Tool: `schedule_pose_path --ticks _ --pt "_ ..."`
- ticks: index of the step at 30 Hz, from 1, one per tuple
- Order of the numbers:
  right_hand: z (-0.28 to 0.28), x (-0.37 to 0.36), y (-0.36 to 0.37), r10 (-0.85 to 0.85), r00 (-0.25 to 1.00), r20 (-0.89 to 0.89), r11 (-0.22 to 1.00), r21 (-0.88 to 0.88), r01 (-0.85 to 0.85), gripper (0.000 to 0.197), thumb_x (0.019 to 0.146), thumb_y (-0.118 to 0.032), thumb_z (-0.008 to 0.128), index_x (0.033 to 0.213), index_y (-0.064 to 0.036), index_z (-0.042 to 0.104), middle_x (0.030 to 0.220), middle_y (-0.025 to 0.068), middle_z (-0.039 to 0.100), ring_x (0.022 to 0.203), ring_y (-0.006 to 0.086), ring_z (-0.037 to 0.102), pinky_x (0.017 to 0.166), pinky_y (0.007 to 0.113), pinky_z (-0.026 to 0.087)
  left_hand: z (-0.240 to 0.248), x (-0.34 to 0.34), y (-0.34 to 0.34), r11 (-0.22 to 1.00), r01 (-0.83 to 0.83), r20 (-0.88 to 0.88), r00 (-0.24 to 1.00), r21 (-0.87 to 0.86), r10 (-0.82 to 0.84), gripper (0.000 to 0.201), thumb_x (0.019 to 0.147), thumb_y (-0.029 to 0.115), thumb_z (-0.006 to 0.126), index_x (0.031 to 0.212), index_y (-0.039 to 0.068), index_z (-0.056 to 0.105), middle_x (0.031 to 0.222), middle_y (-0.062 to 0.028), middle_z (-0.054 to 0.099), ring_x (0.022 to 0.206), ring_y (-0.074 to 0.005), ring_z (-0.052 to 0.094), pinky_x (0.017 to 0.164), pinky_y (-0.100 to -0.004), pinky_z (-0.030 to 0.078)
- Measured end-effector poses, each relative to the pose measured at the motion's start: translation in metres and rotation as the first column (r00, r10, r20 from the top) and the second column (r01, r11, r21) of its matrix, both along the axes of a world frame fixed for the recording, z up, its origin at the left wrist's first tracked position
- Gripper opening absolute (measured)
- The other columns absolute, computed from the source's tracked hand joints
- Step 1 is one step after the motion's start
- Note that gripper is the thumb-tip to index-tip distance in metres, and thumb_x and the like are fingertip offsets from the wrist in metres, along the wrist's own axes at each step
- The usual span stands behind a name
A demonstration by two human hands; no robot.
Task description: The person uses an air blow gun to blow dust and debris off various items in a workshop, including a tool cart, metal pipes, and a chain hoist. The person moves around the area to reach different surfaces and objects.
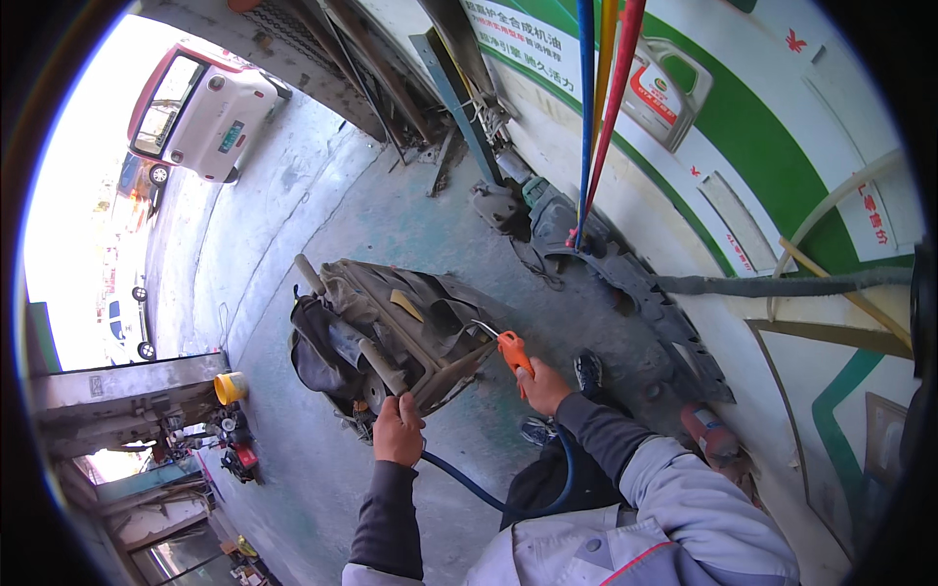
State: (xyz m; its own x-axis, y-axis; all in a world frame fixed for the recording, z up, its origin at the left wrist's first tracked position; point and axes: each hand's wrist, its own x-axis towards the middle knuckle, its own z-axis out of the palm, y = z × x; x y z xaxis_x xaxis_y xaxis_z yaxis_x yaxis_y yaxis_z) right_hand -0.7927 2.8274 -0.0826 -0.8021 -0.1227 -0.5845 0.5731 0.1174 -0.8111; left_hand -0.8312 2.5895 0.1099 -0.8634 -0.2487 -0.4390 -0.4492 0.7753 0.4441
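Note:
My right hand (544, 387) is closed around an orange air blow gun (512, 354) with a thin metal nozzle. The nozzle tip points at a dusty, dark seat-like piece (430, 313), which has a frame, fabric pockets and two stubby bars. At its near left corner my left hand (399, 430) is closed on the end of one bar (382, 365). A dark blue hose (489, 501) loops from below the gun across my lap side to my left wrist, where it passes out of sight.
Red, yellow and blue hoses (598, 117) hang by the wall on the right. Dark plastic car parts (586, 244) lean along its foot. A red bottle-shaped thing (711, 435) lies near my right side. Far left are a yellow bucket (231, 388) and a white car (220, 122).

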Motion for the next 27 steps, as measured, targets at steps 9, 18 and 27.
schedule_pose_path --ticks 9,18,27 --pt "0.033 -0.017 -0.022 -0.129 0.973 -0.193 0.990 -0.081 0.115 0.031 0.101 -0.032 0.049 0.107 -0.0026 0.056 0.076 0.0096 0.064 0.071 0.0266 0.065 0.070 0.041 0.049 0.000 0.000 -0.007 0.997 0.072 -0.010 0.997 -0.017 -0.072 0.044 0.103 0.043 0.046 0.095 0.000 0.058 0.067 -0.0147 0.065 0.064 -0.0292 0.069 0.064 -0.0405 0.051" --pt "0.022 0.002 -0.014 -0.177 0.974 -0.142 0.984 0.011 0.180 0.027 0.101 -0.029 0.049 0.105 -0.0021 0.056 0.078 0.0085 0.064 0.069 0.0214 0.064 0.067 0.038 0.050 -0.006 0.001 -0.019 0.995 0.082 -0.046 0.995 -0.058 -0.085 0.046 0.102 0.043 0.047 0.093 0.000 0.059 0.069 -0.0164 0.066 0.065 -0.0304 0.069 0.064 -0.0417 0.051" --pt "0.047 0.037 0.022 -0.267 0.963 0.028 0.956 -0.122 0.268 0.030 0.101 -0.030 0.049 0.107 -0.0015 0.056 0.080 0.0075 0.063 0.057 0.0165 0.060 0.055 0.034 0.050 -0.016 0.007 -0.023 0.995 0.075 -0.057 0.995 -0.065 -0.079 0.050 0.098 0.048 0.053 0.102 -0.001 0.061 0.086 -0.0228 0.069 0.086 -0.0381 0.068 0.077 -0.0444 0.051"
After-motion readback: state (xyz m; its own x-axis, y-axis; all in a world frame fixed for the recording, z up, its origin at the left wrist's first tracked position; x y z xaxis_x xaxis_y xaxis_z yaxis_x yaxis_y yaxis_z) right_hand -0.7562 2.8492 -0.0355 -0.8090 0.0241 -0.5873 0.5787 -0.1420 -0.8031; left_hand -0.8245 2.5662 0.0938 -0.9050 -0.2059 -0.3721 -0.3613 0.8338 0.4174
